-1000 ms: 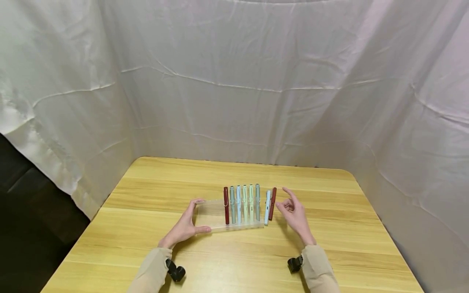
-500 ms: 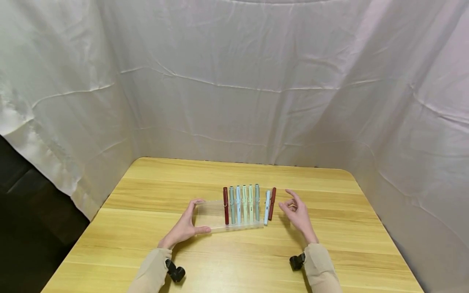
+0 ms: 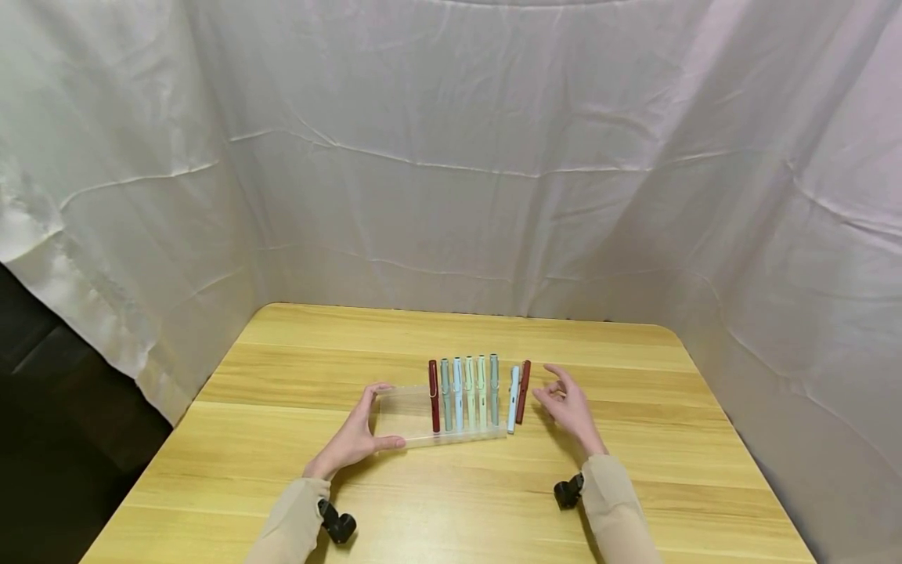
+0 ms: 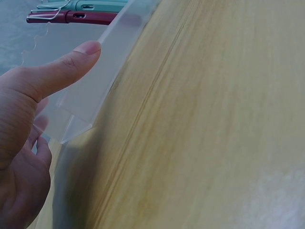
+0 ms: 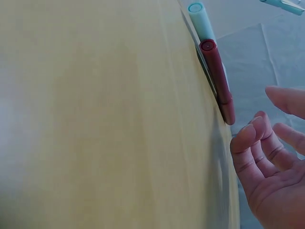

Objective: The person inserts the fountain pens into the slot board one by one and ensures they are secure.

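Observation:
My left hand (image 3: 352, 440) grips the left end of a clear plastic pen stand (image 3: 405, 413), thumb along the front edge and fingers behind. In the left wrist view, the thumb (image 4: 71, 67) lies over the stand's clear panel. Several capped pens stand side by side on its right part: a dark red pen (image 3: 434, 395) leftmost, then grey-green, light blue and pale green ones. Just past the stand's right end, a light blue pen (image 3: 513, 399) and another red pen (image 3: 524, 392) lie close together. My right hand (image 3: 574, 413), fingers loosely bent and holding nothing, hovers right of that red pen.
The wooden table (image 3: 451, 501) extends around the stand on all sides. Pale grey curtain (image 3: 451, 219) hangs behind the table and along both sides. A small black camera sits on each wrist, at the left sleeve (image 3: 337, 522) and the right sleeve (image 3: 568, 492).
My right hand has drawn slightly away to the right from the red pen, then come a little back left. The left hand, stand and pens have stayed put.

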`<state>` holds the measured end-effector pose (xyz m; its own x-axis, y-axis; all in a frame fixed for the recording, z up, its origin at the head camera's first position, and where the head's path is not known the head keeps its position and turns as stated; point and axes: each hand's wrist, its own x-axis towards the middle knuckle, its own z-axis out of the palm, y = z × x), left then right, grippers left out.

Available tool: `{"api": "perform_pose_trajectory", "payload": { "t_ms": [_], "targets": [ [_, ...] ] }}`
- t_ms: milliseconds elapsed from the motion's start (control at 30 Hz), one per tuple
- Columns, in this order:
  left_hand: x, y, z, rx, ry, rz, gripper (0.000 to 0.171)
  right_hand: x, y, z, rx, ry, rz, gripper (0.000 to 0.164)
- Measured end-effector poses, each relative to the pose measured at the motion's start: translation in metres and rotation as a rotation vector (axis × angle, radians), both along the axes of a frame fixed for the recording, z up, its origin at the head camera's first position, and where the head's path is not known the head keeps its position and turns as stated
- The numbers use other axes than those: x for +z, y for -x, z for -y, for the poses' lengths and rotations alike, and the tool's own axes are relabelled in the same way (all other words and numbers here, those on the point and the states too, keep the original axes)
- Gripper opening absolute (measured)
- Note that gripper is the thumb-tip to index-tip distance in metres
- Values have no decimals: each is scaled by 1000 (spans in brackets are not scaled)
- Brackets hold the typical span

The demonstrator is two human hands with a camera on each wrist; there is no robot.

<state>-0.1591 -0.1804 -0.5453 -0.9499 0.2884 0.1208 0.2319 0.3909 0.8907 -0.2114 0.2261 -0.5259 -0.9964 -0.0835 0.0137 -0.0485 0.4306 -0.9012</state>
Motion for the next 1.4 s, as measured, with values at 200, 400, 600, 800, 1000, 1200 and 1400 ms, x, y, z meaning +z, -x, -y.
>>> {"api": "perform_pose_trajectory", "payload": {
  "t_ms": [200, 400, 600, 800, 1000, 1200, 1400],
  "targets": [
    [1, 0, 0, 3, 1, 3, 98, -8, 14, 8, 7, -57, 13, 66],
    [0, 0, 0, 1, -16, 12, 98, -11, 20, 12, 19, -113, 50, 69],
    [-1, 0, 0, -8, -27, 1, 98, -9, 18, 10, 75, -92, 76, 76],
    [0, -1, 0, -1, -19, 3, 97, -6, 10, 5, 164, -36, 126, 79],
    [2, -2, 0, 7, -19, 18, 97, -2, 6, 0, 236, -31, 155, 80],
    [2, -1, 0, 6, -26, 7, 96, -4, 17, 4, 153, -95, 137, 69],
    [1, -1, 0, -2, -27, 19, 97, -9, 28, 8, 115, -165, 142, 68]
  ]
}}
